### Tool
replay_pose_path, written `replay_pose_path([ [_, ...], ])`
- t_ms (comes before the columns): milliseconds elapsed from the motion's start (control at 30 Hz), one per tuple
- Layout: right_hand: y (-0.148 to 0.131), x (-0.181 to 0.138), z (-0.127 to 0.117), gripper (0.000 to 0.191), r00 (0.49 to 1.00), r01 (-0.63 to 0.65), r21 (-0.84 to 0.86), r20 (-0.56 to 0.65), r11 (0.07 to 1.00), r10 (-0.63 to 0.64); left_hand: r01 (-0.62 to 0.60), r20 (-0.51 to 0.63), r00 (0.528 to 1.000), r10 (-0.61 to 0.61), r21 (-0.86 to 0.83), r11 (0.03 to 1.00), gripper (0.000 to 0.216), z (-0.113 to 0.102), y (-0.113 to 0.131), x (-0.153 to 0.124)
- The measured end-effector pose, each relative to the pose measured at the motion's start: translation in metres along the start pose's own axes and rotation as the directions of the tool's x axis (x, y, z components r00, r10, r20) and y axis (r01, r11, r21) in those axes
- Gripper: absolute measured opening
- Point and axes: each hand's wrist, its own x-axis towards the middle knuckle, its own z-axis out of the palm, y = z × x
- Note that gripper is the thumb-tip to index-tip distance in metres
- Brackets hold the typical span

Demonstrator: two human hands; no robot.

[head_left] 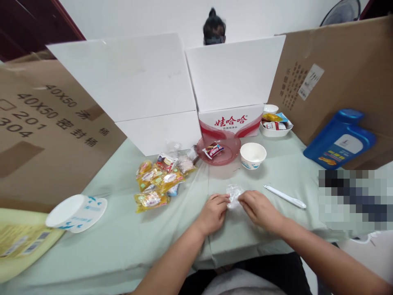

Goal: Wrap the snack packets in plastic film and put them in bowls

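Note:
My left hand and my right hand rest on the pale green tablecloth near the table's front edge. Both pinch a small crumpled clear plastic wrapper between their fingertips. A white pen-like tool lies just right of my right hand. A pile of yellow and red snack packets sits to the left of my left hand. Beyond my hands stand a pink translucent bowl holding a red packet and a white paper bowl.
White boards and brown cardboard sheets wall in the table. A red-and-white box stands at the back, with a person's head above it. A white tray of packets, a blue jug and a tipped paper bowl are also there.

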Motion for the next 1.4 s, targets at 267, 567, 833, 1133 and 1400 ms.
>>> replay_pose_path([
  [267, 0.029, 0.048, 0.036, 0.019, 0.935, -0.3, -0.357, 0.073, 0.885, 0.346, 0.142, -0.074, 0.986, -0.149, -0.091, 0.986, 0.047, 0.002, -0.003, -0.004],
  [567, 0.036, 0.035, 0.031, 0.022, 0.977, -0.121, -0.263, -0.202, 0.957, 0.068, 0.194, -0.066, 0.98, -0.187, 0.126, 0.973, 0.034, 0.0, 0.005, 0.005],
  [833, 0.02, 0.029, 0.049, 0.031, 0.995, 0.102, -0.214, 0.01, 0.972, -0.102, 0.21, -0.15, 0.969, -0.198, 0.065, 0.976, 0.026, 0.003, 0.001, 0.001],
  [1133, 0.041, 0.045, -0.01, 0.03, 0.98, 0.058, -0.18, -0.176, 0.982, -0.09, 0.306, -0.266, 0.916, -0.299, -0.015, 0.952, 0.018, 0.004, -0.005, -0.002],
  [1400, 0.101, 0.143, -0.068, 0.02, 0.761, -0.419, -0.465, 0.288, 0.78, 0.581, 0.309, -0.192, 0.935, -0.298, 0.029, 0.95, 0.016, 0.002, -0.001, 0.001],
])
